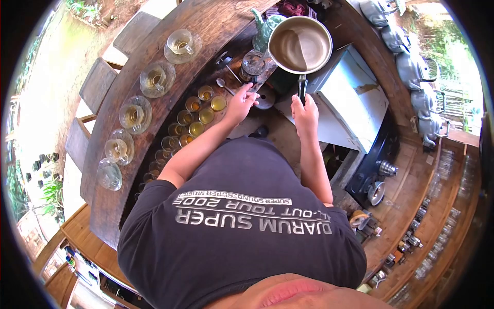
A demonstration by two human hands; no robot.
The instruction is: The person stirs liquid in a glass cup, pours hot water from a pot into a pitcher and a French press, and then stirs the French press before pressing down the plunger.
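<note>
My right hand (305, 114) is closed around the black handle of a saucepan (294, 44). The pan is raised, and its light brown inside faces me, with a darker area across the bottom. Left of the pan stands a glass jug (252, 63) with a black handle. My left hand (242, 104) is at that handle with its fingers bent, appearing to grip its lower end; the contact is partly hidden. Beside my left forearm are rows of small glasses (206, 115) holding amber and yellow liquid. A spoon (222, 83) lies near them.
Clear cups on saucers (133, 116) line the curved wooden counter (103, 206) at left. A green teapot (265, 28) stands beyond the jug. At right are a white box-like unit (355, 98), metal kettles (410, 69), a black stove (368, 177) and shelves of glassware (446, 165).
</note>
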